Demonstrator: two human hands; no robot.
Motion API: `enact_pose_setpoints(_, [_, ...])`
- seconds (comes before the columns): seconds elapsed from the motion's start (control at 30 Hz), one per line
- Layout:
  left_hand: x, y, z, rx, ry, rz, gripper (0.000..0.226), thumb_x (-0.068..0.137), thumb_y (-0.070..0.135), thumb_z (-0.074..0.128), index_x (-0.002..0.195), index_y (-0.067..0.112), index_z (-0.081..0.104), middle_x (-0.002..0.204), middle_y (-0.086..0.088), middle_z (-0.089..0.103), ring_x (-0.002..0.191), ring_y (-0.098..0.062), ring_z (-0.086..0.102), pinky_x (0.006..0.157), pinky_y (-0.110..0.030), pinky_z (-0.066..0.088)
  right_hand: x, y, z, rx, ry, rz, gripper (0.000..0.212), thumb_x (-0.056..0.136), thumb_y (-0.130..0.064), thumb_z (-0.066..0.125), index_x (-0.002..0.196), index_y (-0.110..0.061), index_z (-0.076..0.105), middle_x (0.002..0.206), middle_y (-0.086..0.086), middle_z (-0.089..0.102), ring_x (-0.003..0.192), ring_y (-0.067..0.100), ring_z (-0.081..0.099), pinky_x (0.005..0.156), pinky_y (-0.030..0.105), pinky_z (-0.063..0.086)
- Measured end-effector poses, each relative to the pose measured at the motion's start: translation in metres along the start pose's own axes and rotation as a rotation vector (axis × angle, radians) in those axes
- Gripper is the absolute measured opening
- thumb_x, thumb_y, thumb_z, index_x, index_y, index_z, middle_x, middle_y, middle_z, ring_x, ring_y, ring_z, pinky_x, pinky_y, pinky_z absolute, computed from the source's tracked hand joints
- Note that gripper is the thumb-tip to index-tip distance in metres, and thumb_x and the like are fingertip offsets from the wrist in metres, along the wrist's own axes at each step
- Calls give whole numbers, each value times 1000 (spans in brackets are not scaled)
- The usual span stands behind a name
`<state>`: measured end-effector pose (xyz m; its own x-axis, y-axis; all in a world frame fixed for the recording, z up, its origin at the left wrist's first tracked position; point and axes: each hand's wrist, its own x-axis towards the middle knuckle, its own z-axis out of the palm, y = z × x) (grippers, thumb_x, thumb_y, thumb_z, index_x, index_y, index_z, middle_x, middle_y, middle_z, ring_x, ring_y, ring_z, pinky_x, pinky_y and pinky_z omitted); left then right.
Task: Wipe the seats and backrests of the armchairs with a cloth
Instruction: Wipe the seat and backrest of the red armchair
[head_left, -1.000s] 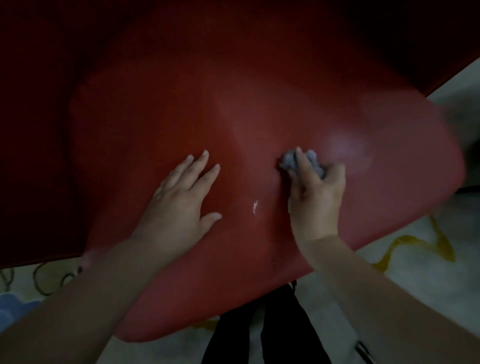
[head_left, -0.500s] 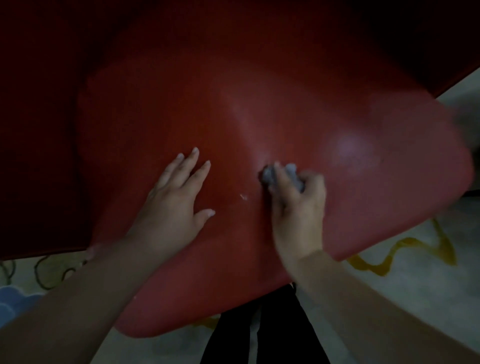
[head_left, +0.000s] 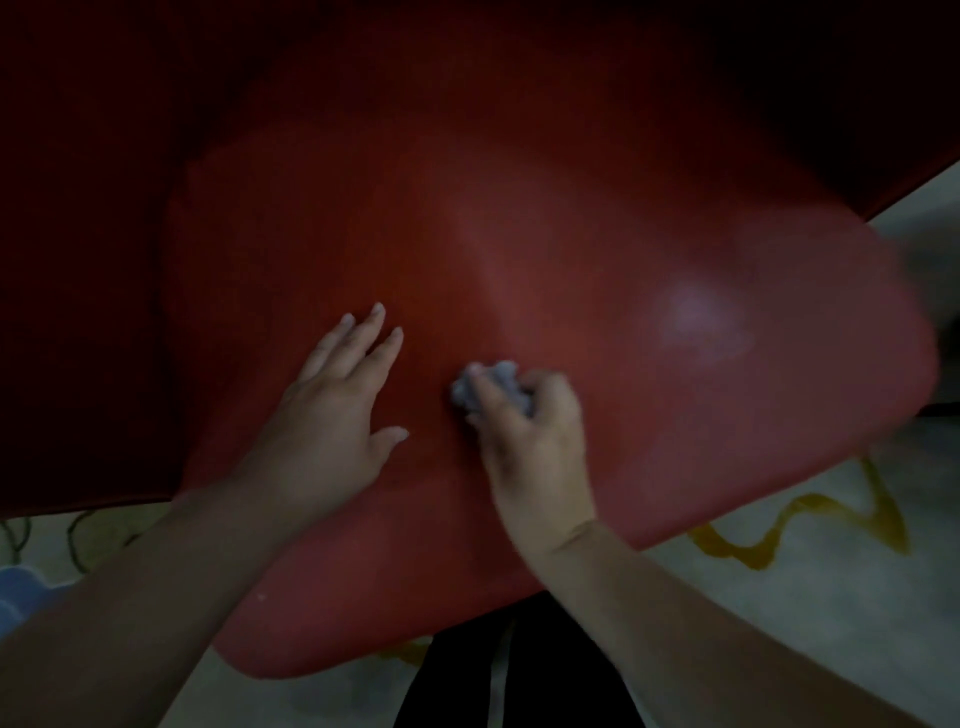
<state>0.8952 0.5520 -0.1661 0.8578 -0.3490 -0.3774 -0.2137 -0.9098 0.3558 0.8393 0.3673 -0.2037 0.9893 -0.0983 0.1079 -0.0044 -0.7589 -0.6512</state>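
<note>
- You are leaning over a red armchair seat (head_left: 597, 249), and it is filling most of the view, with its rounded near edge hanging over the floor.
- Your left hand (head_left: 332, 415) is lying flat on the seat, left of center, with its fingers (head_left: 374, 322) straight and slightly spread and the thumb pointing right; it is pressing on the surface and holding nothing.
- Your right hand (head_left: 530, 436) is sitting just right of the left one, the 2 hands near each other but not touching.
- The right hand's fingers are curling around a small bunched grey cloth (head_left: 493, 384), pinning it against the seat near the middle; the cloth is showing only at the far and left side of the fingers, and the rest is hiding under the hand.
- The right hand and the cloth are looking slightly blurred, so you cannot tell exactly how much of the cloth is touching the seat.
- A pale patch of reflected light (head_left: 696, 317) is sitting on the seat to the right of your right hand, well apart from the cloth.
- The far part of the chair, a dark red backrest (head_left: 467, 67), is lying in deep shadow.
- A pale floor (head_left: 831, 597) with yellow wavy markings (head_left: 769, 540) is showing at the near right.
- Dark trousers (head_left: 467, 686) are showing at the near edge, below the seat.
</note>
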Motion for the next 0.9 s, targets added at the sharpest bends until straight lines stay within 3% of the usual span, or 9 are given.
enact_pose_setpoints(0.1, [2,5,1,-6,-13,-8,98,76,41,75,153,25,17,158,14,-6,146,-10,-6,119,-36,13,26,-5,-1,-117,-83,-252,40,84,-11,68,123,-14,65,98,17,56,84,32,56,72,37,48])
enact_pose_setpoints(0.17, [6,10,2,10,-20,7,99,76,45,74,153,26,16,160,12,-5,147,-10,-6,119,-34,12,49,13,-11,-135,-73,-166,35,87,-20,66,122,-17,66,102,13,56,89,26,52,77,33,45])
enact_pose_setpoints(0.3, [16,22,3,-4,1,-8,98,77,48,71,154,26,13,160,13,-5,147,-9,-8,116,-30,7,64,79,-51,-193,44,63,36,92,-43,45,120,-25,60,110,-6,45,94,-5,28,80,7,24])
enact_pose_setpoints(0.43, [29,42,7,-18,17,4,98,78,49,69,154,25,12,158,16,-8,145,-7,-11,119,-37,13,65,102,-81,-239,127,252,32,90,-31,50,120,-25,61,116,0,47,105,8,38,85,7,23])
enact_pose_setpoints(0.5, [35,54,9,-22,20,20,97,78,50,69,154,26,12,157,18,-9,144,-4,-13,119,-37,13,55,89,-68,-226,103,222,36,89,-35,50,121,-22,60,110,-10,43,102,0,40,82,-2,24])
enact_pose_setpoints(0.57, [42,66,12,-20,20,29,97,78,50,69,153,26,13,159,16,-7,145,-5,-12,119,-37,13,41,65,-57,-137,-15,75,35,91,-31,57,124,-20,61,107,-10,48,99,0,47,85,13,41])
enact_pose_setpoints(0.67, [51,81,13,-9,15,52,97,77,51,69,153,26,14,161,13,-4,145,-6,-11,118,-35,12,30,69,-65,-143,-52,-133,39,88,-13,65,126,-19,62,102,15,54,88,30,55,74,41,50])
enact_pose_setpoints(0.8, [62,98,13,3,-1,92,96,79,51,68,153,27,12,161,13,-5,145,-5,-12,116,-33,8,47,120,-105,-237,61,-74,32,92,-17,56,123,-18,65,94,20,52,81,35,54,70,43,50])
enact_pose_setpoints(0.9, [71,107,13,-2,-10,91,96,79,51,68,153,27,13,161,13,-5,146,-7,-11,118,-36,9,71,161,-131,-202,221,89,21,95,-21,57,114,-15,64,94,4,54,77,24,57,67,35,47])
